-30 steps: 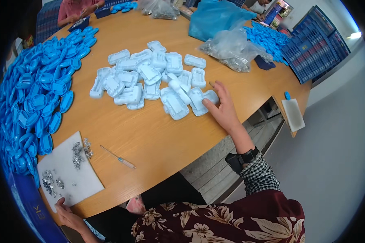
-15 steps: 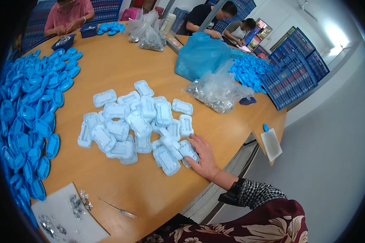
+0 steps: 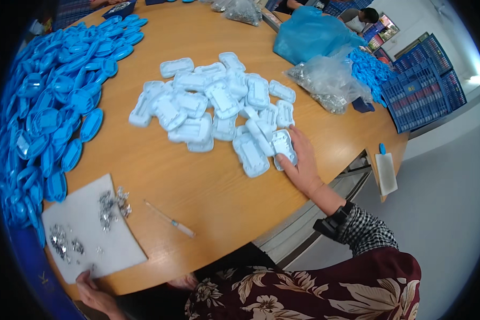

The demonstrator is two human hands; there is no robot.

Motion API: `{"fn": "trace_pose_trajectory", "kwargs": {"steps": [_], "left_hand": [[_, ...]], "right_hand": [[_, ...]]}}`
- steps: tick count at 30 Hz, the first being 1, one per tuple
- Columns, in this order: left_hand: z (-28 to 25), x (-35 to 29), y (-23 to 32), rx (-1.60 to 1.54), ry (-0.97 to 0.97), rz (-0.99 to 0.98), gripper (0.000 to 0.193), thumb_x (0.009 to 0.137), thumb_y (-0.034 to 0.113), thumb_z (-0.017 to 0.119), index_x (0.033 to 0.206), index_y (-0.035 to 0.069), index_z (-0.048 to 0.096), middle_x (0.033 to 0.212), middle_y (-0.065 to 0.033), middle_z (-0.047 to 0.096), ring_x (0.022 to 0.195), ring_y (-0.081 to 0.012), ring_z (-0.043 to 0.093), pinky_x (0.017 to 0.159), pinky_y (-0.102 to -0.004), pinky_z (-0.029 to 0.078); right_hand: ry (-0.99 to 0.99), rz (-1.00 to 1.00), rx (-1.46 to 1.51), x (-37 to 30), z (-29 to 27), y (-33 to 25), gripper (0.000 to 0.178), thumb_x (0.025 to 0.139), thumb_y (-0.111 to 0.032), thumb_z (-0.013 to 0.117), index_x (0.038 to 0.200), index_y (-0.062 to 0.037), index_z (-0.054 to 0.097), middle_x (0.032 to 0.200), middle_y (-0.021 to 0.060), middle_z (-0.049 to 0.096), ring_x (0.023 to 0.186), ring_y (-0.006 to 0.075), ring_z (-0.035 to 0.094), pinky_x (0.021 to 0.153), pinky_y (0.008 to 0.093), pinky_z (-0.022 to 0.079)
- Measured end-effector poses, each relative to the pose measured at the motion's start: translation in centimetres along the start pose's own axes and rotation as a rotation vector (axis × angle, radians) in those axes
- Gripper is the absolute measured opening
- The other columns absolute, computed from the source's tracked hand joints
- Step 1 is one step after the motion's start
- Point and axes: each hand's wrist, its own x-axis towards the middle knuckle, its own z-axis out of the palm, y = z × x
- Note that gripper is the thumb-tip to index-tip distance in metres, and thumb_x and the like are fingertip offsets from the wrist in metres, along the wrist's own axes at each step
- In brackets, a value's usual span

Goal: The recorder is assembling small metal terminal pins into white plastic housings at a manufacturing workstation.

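Pale blue-white plastic shells [image 3: 222,99] lie in a loose heap mid-table. At the heap's near right edge my right hand [image 3: 304,165] closes on one pale plastic shell [image 3: 285,149], thumb on one side and fingers on the other. A narrow pale piece [image 3: 260,137] leans across the shells beside it. At the lower left, my left hand [image 3: 94,293] is at the near edge of a white pad [image 3: 128,250], fingertips drawn together by a tiny dark bit; what they hold is unclear. Small shiny metal parts [image 3: 58,240] lie on the pad.
A thin screwdriver-like tool [image 3: 170,219] lies right of the pad. Many blue oval shells [image 3: 80,101] cover the left side. Farther right are a blue bag [image 3: 317,37], a clear bag of metal parts [image 3: 330,85] and blue crates [image 3: 418,98]. Other people sit beyond.
The view has shifted, so the table's things appear higher and farther right. My left hand has come into view at the pad. My right hand stays at the same pale shell.
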Motion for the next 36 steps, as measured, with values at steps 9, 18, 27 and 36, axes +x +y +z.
{"fn": "trace_pose_trajectory", "kwargs": {"steps": [9, 18, 27, 36], "left_hand": [[1.3, -0.3, 3.5, 0.006, -0.108, 0.175, 0.043, 0.107, 0.028, 0.039, 0.092, -0.002, 0.066, 0.074, 0.0031, 0.045, 0.067, -0.0058, 0.034, 0.059, -0.0245, 0.025], [1.1, -0.6, 4.4, -0.077, -0.068, 0.190, 0.043, 0.107, 0.028, 0.041, 0.092, -0.003, 0.067, 0.068, 0.0068, 0.035, 0.062, -0.0040, 0.029, 0.056, -0.0247, 0.021], [2.4, -0.6, 5.2, -0.068, -0.026, 0.181, 0.045, 0.108, 0.030, 0.042, 0.091, -0.002, 0.068, 0.066, 0.0077, 0.033, 0.062, -0.0037, 0.029, 0.056, -0.0248, 0.021], [1.7, -0.2, 4.0, -0.034, -0.008, 0.191, 0.047, 0.108, 0.033, 0.041, 0.091, -0.002, 0.068, 0.066, 0.0075, 0.033, 0.062, -0.0038, 0.030, 0.056, -0.0244, 0.022]], "right_hand": [[0.043, -0.011, -0.081, 0.4, 1.0, -1.5, 0.065, 0.091, -0.043, 0.065, 0.142, -0.0059, 0.049, 0.143, 0.0262, 0.048, 0.134, 0.0433, 0.042, 0.112, 0.0501, 0.031], [0.193, 0.011, 0.006, 5.8, 1.9, -7.5, 0.047, 0.093, -0.043, 0.061, 0.124, -0.0072, 0.063, 0.124, 0.0210, 0.062, 0.114, 0.0393, 0.056, 0.098, 0.0482, 0.043], [-0.061, 0.302, -0.286, 13.3, -0.8, 8.9, 0.057, 0.093, -0.045, 0.059, 0.135, -0.0059, 0.060, 0.135, 0.0190, 0.060, 0.126, 0.0362, 0.055, 0.105, 0.0438, 0.044], [-0.290, 0.200, 0.012, 13.0, -0.2, 3.6, 0.065, 0.085, -0.041, 0.071, 0.132, 0.0021, 0.059, 0.127, 0.0239, 0.064, 0.115, 0.0364, 0.063, 0.098, 0.0410, 0.049]]}}
